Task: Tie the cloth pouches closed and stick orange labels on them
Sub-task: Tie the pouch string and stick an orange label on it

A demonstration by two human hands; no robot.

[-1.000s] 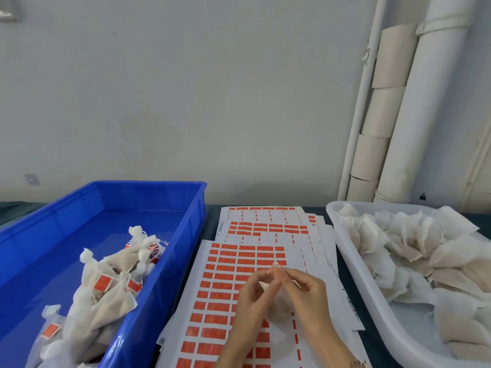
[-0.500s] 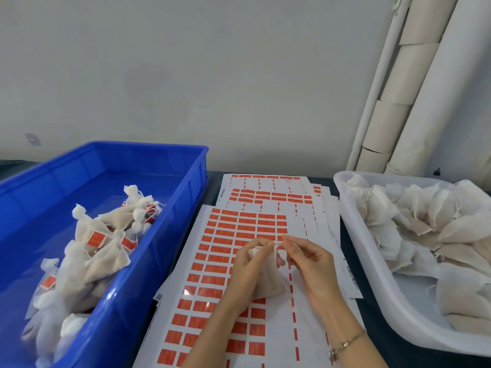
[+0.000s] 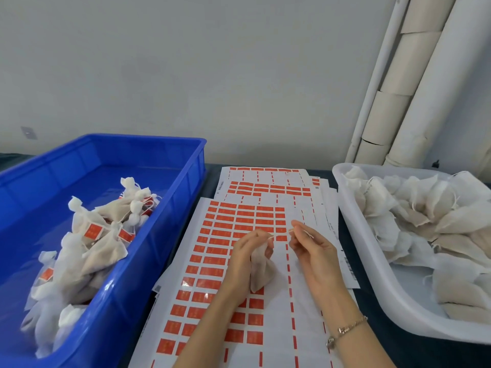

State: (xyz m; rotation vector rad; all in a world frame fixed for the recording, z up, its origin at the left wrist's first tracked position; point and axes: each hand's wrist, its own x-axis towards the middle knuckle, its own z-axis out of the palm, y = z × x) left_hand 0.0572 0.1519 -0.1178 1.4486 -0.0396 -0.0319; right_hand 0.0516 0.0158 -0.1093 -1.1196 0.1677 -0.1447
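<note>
A small off-white cloth pouch (image 3: 261, 272) hangs over the label sheets, its neck held in my left hand (image 3: 248, 257). My right hand (image 3: 309, 248) sits just to the right, thumb and forefinger pinched on the pouch's thin drawstring (image 3: 305, 233), pulled away from the neck. The other string end sticks out at my left fingertips. Sheets of orange labels (image 3: 228, 235) lie flat under both hands. Part of the pouch is hidden behind my left palm.
A blue bin (image 3: 148, 235) on the left holds several tied pouches with orange labels (image 3: 93, 231). A white tray (image 3: 372, 274) on the right holds several untied pouches (image 3: 425, 216). White pipes (image 3: 414, 83) stand against the wall at the back right.
My hands have drawn apart, the right one pulling the drawstring to the right. The camera tilted down, so the bins and sheets sit lower and closer in view.
</note>
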